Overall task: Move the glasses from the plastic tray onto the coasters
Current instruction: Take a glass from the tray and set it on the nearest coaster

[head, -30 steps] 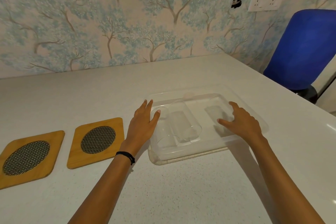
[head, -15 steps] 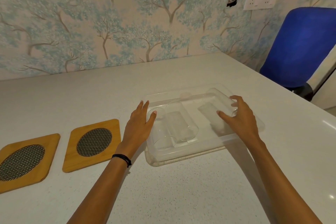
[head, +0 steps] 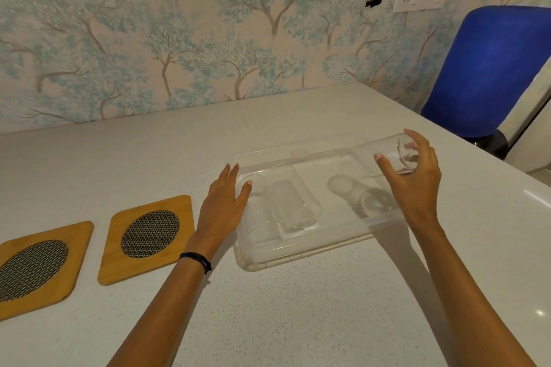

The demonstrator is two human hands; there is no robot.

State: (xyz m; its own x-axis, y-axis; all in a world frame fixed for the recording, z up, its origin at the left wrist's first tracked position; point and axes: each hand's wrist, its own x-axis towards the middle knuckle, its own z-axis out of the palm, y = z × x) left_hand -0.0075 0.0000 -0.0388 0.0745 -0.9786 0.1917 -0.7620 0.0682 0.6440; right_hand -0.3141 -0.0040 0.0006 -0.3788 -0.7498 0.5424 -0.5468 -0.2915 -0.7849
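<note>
My right hand grips a clear glass tumbler above the clear plastic tray; left hand flat, released, on the speckled white bench below tree-patterned wallpaper.

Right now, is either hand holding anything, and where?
Right hand holds a clear glass around its body, lifted above the tray. Left hand rests open at the tray's left edge.
</note>
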